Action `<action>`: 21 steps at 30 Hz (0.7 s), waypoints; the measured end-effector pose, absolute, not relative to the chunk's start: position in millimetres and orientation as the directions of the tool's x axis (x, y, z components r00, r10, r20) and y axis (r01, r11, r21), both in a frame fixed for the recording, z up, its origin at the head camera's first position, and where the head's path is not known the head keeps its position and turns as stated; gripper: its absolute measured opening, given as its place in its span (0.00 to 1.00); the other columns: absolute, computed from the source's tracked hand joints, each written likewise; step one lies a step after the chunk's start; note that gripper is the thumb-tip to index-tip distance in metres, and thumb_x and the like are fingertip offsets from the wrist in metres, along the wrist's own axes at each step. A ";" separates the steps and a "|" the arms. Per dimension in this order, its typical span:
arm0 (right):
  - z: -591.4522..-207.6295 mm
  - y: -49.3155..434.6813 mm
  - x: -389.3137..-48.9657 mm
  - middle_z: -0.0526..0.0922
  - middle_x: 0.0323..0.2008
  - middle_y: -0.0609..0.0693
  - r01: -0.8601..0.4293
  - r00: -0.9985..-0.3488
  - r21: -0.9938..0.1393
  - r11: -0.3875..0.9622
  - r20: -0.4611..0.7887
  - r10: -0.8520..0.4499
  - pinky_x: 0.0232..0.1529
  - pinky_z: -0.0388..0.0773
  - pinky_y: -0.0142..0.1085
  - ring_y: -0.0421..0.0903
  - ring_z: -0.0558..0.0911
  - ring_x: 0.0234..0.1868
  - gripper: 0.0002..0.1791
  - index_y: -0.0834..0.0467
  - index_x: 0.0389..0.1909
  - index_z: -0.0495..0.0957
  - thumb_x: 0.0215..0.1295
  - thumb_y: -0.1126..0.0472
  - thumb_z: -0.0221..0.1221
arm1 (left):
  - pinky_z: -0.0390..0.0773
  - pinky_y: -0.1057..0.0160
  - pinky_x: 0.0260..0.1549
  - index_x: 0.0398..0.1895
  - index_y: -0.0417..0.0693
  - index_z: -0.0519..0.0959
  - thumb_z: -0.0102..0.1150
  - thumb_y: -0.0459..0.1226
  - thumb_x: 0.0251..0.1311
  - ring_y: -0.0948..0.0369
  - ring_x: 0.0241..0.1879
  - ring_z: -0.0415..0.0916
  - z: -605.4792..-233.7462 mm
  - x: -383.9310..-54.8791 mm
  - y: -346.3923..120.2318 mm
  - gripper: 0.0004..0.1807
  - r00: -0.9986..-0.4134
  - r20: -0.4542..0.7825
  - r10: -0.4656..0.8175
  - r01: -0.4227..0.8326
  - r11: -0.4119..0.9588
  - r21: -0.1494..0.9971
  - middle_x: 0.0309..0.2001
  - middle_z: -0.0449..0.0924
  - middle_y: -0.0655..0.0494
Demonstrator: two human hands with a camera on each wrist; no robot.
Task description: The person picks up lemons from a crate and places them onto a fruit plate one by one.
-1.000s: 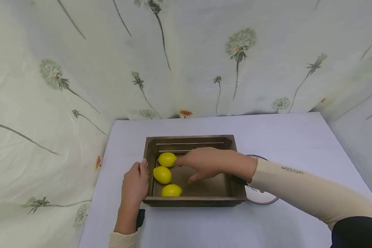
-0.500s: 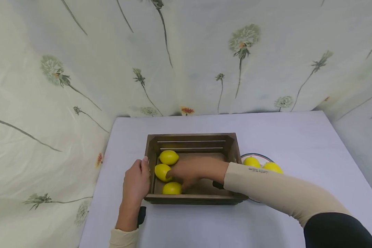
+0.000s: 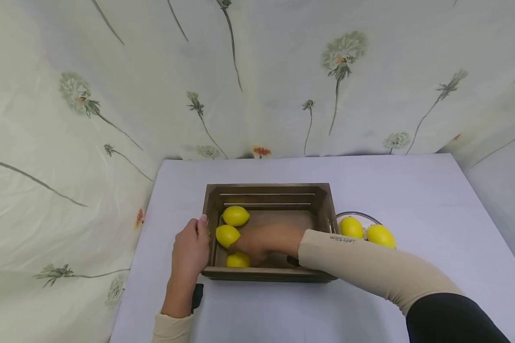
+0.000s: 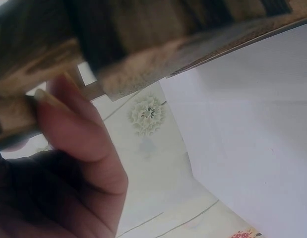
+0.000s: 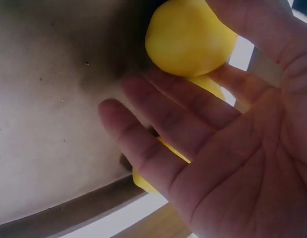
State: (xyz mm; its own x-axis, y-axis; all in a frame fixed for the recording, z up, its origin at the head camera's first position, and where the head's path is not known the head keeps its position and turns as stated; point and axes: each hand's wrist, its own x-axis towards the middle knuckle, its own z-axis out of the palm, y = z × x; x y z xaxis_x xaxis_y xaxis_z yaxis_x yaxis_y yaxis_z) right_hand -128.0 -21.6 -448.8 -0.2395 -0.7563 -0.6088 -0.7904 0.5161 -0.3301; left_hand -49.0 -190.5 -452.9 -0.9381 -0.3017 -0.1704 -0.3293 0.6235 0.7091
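Note:
My left hand [image 3: 190,247] grips the left end of a dark wooden crate [image 3: 266,188], its fingers curled round a slat in the left wrist view. Inside the crate my right hand [image 3: 262,242] reaches down beside three yellow lemons at the left end. Its fingertips lie between the middle lemon [image 3: 227,236] and the near lemon [image 3: 238,260]. Against the left back corner sits the far lemon [image 3: 236,216]. In the right wrist view the fingers are fairly straight, with one lemon [image 5: 190,39] between thumb and forefinger; whether they touch it, I cannot tell.
Right of the crate, partly under my right sleeve [image 3: 360,252], is a round plate [image 3: 360,215] with a dark rim. Two lemons show on it, one left [image 3: 351,226] and one right [image 3: 380,235]. A white cloth covers the table [image 3: 395,186]. Dandelion-patterned fabric hangs behind.
My right hand has moved from the far lemon down toward the near one, lower into the crate. The forearm shifted too, uncovering two lemons on the plate. My left hand keeps its grip.

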 end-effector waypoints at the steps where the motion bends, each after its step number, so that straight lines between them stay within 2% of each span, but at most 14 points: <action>1: -449.5 -22.0 -128.1 0.81 0.41 0.43 -0.789 -0.238 -0.333 0.516 -0.609 -0.757 0.47 0.78 0.33 0.41 0.76 0.38 0.32 0.49 0.68 0.76 0.63 0.65 0.72 | 0.67 0.61 0.19 0.38 0.42 0.75 0.36 0.54 0.84 0.55 0.20 0.66 -453.2 -49.3 -190.3 0.28 -0.938 -0.171 -0.302 -0.330 0.625 0.708 0.24 0.70 0.51; 8: -452.4 -23.9 -127.9 0.77 0.37 0.42 -0.784 -0.233 -0.344 0.517 -0.609 -0.758 0.40 0.78 0.30 0.41 0.76 0.36 0.29 0.51 0.64 0.77 0.62 0.68 0.72 | 0.68 0.61 0.20 0.39 0.41 0.75 0.36 0.55 0.83 0.55 0.21 0.66 -453.4 -50.2 -189.0 0.28 -0.940 -0.175 -0.294 -0.328 0.628 0.706 0.24 0.70 0.51; 13: -457.4 -25.4 -125.1 0.76 0.29 0.42 -0.826 -0.276 -0.271 0.494 -0.569 -0.774 0.33 0.77 0.32 0.41 0.75 0.29 0.15 0.49 0.46 0.81 0.62 0.65 0.72 | 0.68 0.60 0.20 0.39 0.41 0.75 0.37 0.54 0.84 0.55 0.21 0.67 -451.4 -50.4 -190.1 0.27 -0.939 -0.170 -0.301 -0.330 0.634 0.699 0.25 0.71 0.50; 16: -461.6 -26.7 -123.3 0.74 0.26 0.42 -0.850 -0.291 -0.230 0.473 -0.543 -0.787 0.31 0.76 0.32 0.41 0.74 0.27 0.13 0.48 0.37 0.78 0.61 0.66 0.72 | 0.69 0.60 0.20 0.39 0.41 0.76 0.37 0.53 0.84 0.54 0.21 0.67 -451.6 -50.5 -191.0 0.27 -0.938 -0.168 -0.304 -0.331 0.634 0.699 0.25 0.71 0.50; 21: -465.5 -26.6 -122.2 0.75 0.27 0.42 -0.832 -0.283 -0.268 0.486 -0.548 -0.787 0.32 0.76 0.30 0.41 0.75 0.29 0.14 0.48 0.40 0.80 0.61 0.67 0.73 | 0.68 0.60 0.20 0.38 0.41 0.75 0.37 0.53 0.84 0.55 0.20 0.66 -452.9 -50.1 -191.2 0.27 -0.938 -0.167 -0.304 -0.329 0.626 0.707 0.24 0.70 0.50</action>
State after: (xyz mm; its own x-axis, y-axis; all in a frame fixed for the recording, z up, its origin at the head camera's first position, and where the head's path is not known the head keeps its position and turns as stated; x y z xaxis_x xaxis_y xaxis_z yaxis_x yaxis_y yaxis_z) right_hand -122.2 -26.6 -465.5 -0.2831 -0.7870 -0.5481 -0.8317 0.4861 -0.2684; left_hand -50.1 -191.2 -452.9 -0.9378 -0.3043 -0.1669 -0.3289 0.6257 0.7073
